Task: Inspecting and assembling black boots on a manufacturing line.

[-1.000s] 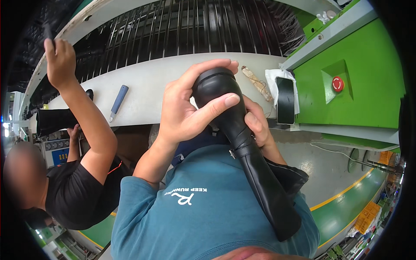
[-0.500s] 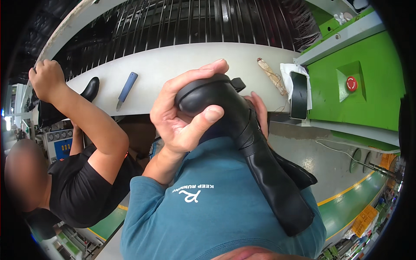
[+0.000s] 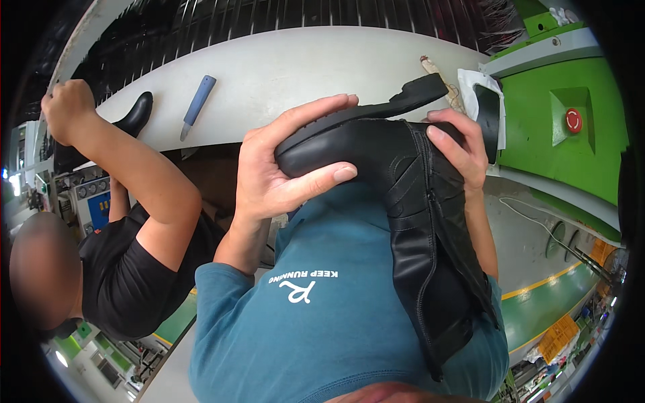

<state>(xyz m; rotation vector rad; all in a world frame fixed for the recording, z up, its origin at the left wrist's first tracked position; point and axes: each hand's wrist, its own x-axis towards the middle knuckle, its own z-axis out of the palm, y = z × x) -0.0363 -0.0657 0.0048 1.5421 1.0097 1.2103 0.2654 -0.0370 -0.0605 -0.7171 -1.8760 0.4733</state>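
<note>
A tall black leather boot (image 3: 366, 144) lies across in front of me, toe to the left, its shaft with a zipper hanging down against my shirt. Along its upper side runs a black sole (image 3: 424, 91); it meets the boot at the toe, while its heel end stands up apart from the boot's heel. My left hand (image 3: 259, 171) is closed round the toe, fingers over the sole and thumb on the leather. At the heel, my right hand (image 3: 468, 148) grips the boot from the right, its fingertips beside the zipper's top end.
On the white worktop (image 3: 269, 74) lie a blue-handled knife (image 3: 199, 101) and a tape-wrapped tool (image 3: 440, 79). A dark phone (image 3: 489, 121) rests on white cloth by a green machine (image 3: 531, 94) with a red button (image 3: 573, 121). Left, a person's arm (image 3: 144, 174) reaches past another black boot (image 3: 138, 115).
The boot has turned so its side and zipper face up, and the sole's raised heel end shows. My right hand has come out from behind the boot onto its heel.
</note>
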